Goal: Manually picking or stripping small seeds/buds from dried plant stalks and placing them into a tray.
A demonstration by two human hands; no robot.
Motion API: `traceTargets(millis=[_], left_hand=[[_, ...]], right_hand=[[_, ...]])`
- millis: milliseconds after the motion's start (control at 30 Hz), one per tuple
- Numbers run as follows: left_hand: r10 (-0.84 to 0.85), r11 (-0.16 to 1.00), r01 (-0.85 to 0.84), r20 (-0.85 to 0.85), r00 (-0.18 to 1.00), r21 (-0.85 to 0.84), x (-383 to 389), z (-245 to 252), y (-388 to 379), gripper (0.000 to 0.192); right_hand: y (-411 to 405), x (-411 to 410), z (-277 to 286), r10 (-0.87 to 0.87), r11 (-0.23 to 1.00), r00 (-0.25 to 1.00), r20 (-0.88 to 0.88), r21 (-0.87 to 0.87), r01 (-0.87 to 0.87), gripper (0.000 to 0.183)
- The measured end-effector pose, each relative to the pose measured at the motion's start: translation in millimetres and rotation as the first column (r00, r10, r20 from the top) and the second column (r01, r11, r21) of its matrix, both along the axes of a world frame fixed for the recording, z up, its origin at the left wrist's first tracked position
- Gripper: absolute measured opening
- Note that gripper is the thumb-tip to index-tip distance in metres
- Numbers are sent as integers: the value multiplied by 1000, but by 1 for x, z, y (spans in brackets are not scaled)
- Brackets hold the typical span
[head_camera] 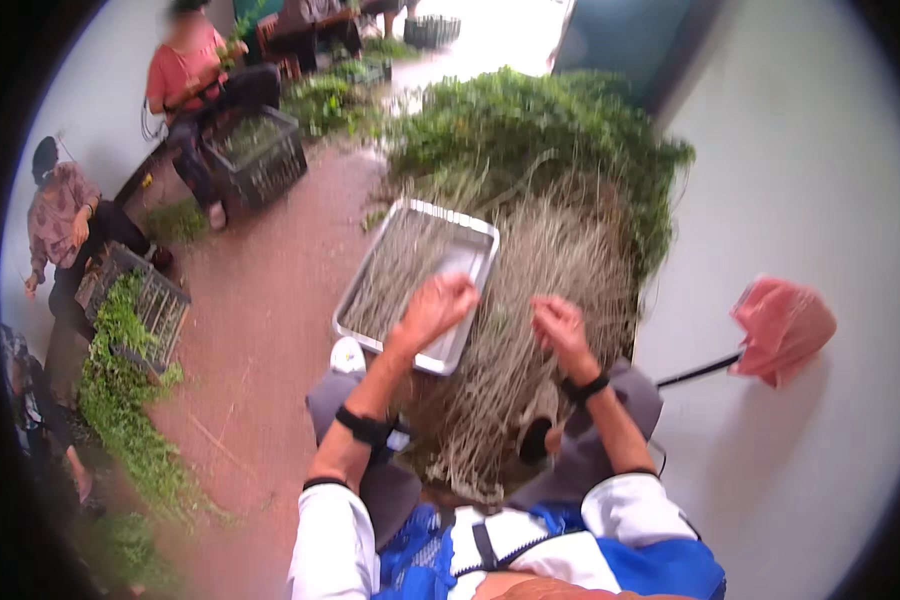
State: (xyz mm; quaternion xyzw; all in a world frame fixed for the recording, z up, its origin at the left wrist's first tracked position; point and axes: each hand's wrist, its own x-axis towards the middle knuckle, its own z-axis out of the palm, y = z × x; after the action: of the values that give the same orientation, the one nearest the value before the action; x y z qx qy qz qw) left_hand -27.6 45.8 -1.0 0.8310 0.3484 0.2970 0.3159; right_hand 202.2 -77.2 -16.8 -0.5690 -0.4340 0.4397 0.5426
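Observation:
Over the right side of a shallow metal tray [446,362] is my left hand [433,306], its fingers curled. Long thin pale stems [401,262] lie in the tray, mostly along its left side. My right hand [560,326] hovers above a large heap of pale, stringy stems [521,352] to the right of the tray, with thumb and fingertips brought together. Blur hides whether either hand pinches a thin strand. The heap stretches from between my knees to its leafy green tops [525,120] at the far end.
Several people sit along the left wall. One person [184,71] has a dark plastic crate [270,165] in front; another [67,202] sits by a crate [161,319] with greens spilling over it. Reddish floor [270,300] lies between. A pink cloth [784,330] hangs beside the right wall.

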Motion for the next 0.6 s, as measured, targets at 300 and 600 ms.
traceTargets(millis=[300,600], left_hand=[[121,952,-45,236,964,-304,-28,20,26,19],[40,970,-11,115,993,-245,-15,21,12,26]], right_hand=[[-4,58,-56,-313,921,940,-132,-284,267,23],[-33,39,-114,-171,887,985,17,-433,161,15]])
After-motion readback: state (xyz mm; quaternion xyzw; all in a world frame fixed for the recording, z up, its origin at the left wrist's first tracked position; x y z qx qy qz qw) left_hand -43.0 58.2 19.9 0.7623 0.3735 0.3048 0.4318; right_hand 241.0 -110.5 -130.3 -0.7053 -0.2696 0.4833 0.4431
